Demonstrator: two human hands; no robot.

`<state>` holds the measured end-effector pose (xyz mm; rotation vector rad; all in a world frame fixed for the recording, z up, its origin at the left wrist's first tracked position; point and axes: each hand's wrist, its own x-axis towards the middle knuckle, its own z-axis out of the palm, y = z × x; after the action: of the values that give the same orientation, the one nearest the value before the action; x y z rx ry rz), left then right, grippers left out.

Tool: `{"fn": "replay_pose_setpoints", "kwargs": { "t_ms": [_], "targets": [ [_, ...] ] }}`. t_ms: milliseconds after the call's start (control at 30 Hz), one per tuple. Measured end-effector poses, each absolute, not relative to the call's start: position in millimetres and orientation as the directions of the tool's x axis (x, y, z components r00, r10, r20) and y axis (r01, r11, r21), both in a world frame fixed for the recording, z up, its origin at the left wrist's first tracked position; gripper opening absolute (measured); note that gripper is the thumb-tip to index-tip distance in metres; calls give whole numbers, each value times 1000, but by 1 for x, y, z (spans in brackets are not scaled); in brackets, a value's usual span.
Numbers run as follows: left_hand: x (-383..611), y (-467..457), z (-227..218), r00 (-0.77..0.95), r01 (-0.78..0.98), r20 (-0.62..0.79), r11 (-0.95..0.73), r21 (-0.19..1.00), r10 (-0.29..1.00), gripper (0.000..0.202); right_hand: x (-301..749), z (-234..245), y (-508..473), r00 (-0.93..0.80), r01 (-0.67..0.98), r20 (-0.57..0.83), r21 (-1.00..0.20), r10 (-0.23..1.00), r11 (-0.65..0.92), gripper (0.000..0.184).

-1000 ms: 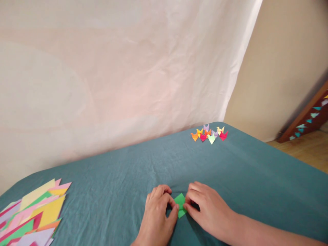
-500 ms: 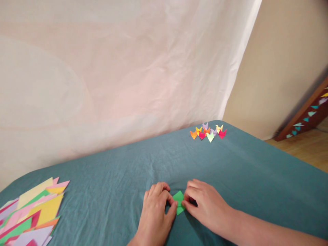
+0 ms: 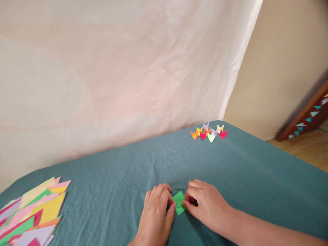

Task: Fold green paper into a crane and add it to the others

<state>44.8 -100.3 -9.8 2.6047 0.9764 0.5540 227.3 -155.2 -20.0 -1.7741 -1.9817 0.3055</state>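
Observation:
A small folded piece of green paper [image 3: 179,201] lies on the teal cloth between my hands, with a crease running across it. My left hand [image 3: 157,213] pinches its left corner between thumb and forefinger. At the opposite corner, the thumb and fingers of my right hand [image 3: 205,201] are closed on the paper. Both side corners are hidden under the fingertips; the top and bottom points show.
A spread pile of coloured paper sheets [image 3: 48,212] lies at the left. Several small folded paper birds [image 3: 211,137] stand near the far right corner of the cloth-covered table [image 3: 115,177]. A pale hanging sheet [image 3: 115,75] rises behind. Strung paper shapes [image 3: 301,124] hang at the far right.
My left hand has shifted very slightly left, so a little more of the green paper shows. My right hand stays at its corner. The whole view has drifted slightly.

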Motion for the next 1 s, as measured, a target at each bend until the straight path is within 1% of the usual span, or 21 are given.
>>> {"fn": "replay_pose_setpoints", "kwargs": {
  "t_ms": [67,200,267,333,467,600,667,833,900,1000],
  "targets": [
    [42,-99,-8,759,494,267,-792,357,594,20,227,-21,-155,-60,879,192,-455,980,143,11],
    [34,-94,-13,908,275,254,-932,237,333,40,228,-22,-155,-56,874,208,-463,976,149,12],
    [30,-92,-18,930,234,236,-950,205,281,43,230,-21,-156,-58,864,215,-478,975,157,13],
    [28,-90,-19,937,220,223,-951,219,268,45,232,-20,-157,-74,843,220,-507,973,179,13],
    [28,-87,-10,925,203,235,-913,355,297,38,233,-17,-160,-142,792,237,-555,961,254,13],
    [30,-88,-2,896,208,269,-867,452,354,27,231,-18,-161,-204,789,256,-528,945,314,12],
    [31,-90,-3,869,253,266,-837,485,416,22,229,-19,-162,-217,795,258,-513,942,323,14],
    [36,-89,-8,740,456,193,-692,559,644,13,228,-18,-162,-243,807,262,-479,934,345,19],
    [38,-86,-8,708,485,177,-654,581,683,12,228,-17,-162,-262,808,263,-467,929,360,20],
    [40,-83,-8,695,499,177,-644,580,697,13,227,-16,-163,-257,808,253,-474,933,351,21]
  ]
}}
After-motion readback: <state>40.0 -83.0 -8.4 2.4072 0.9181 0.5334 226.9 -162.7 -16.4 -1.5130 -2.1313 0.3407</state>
